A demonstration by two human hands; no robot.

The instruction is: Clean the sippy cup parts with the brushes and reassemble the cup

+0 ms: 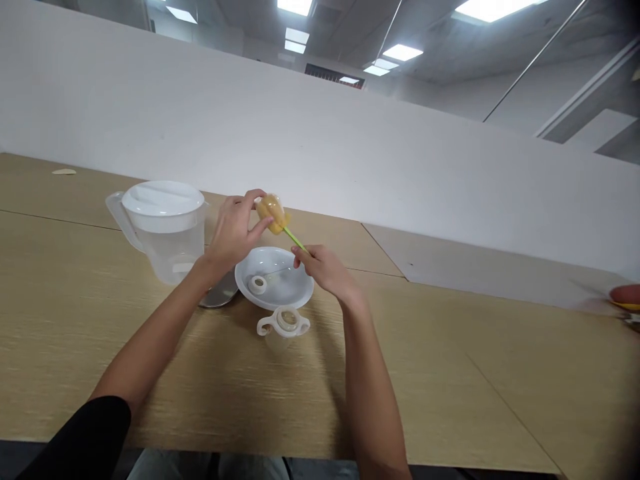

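Note:
Raised above the white bowl (300, 287), my left hand (233, 227) has its fingers closed round a clear, dome-shaped cap (270, 199). The yellow head of a green-handled brush (295, 238) shows in the cap's mouth; whether it is sponge or bristle I cannot make out. My right hand (323, 267) pinches the lower part of that green handle. A small white ring (257, 285) lies inside the bowl. In front of the bowl stands a small clear bottle with a white two-handled collar (288, 319), its top uncovered.
Left of the bowl is a clear pitcher (173, 250) with a white lid. A round metal plate (220, 293) lies partly under my left forearm. A white wall (320, 147) borders the wooden table (450, 373) at the back. Part of another object (625, 295) shows at the right edge.

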